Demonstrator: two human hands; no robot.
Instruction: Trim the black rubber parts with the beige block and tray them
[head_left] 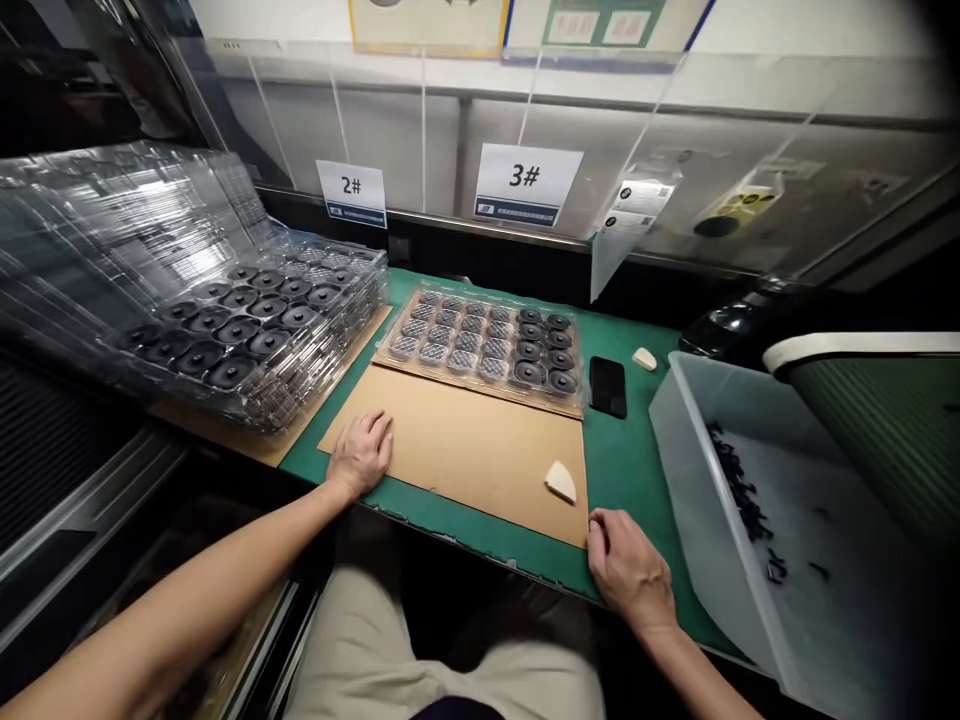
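My left hand (pixel 361 455) lies on the left front part of a brown cardboard sheet (pixel 450 440), fingers stretched out and holding nothing. At the sheet's right front corner, my right hand (pixel 631 568) is closed, thumb and curled fingers at its edge; whatever they may hold is hidden. A small off-white wedge-shaped piece (pixel 560 482) rests on the cardboard near this hand. Behind the bare part of the sheet sits a clear plastic blister tray (pixel 480 375). Black round parts (pixel 530 350) fill its right-hand columns, while the other pockets show a crosshatch pattern.
Stacked clear trays with black round parts (pixel 236 330) stand at left. To the right are a black phone (pixel 607 387), another off-white piece (pixel 644 358) and a translucent bin (pixel 694 480) holding small black parts (pixel 735 485). A green mat (pixel 637 450) covers the bench.
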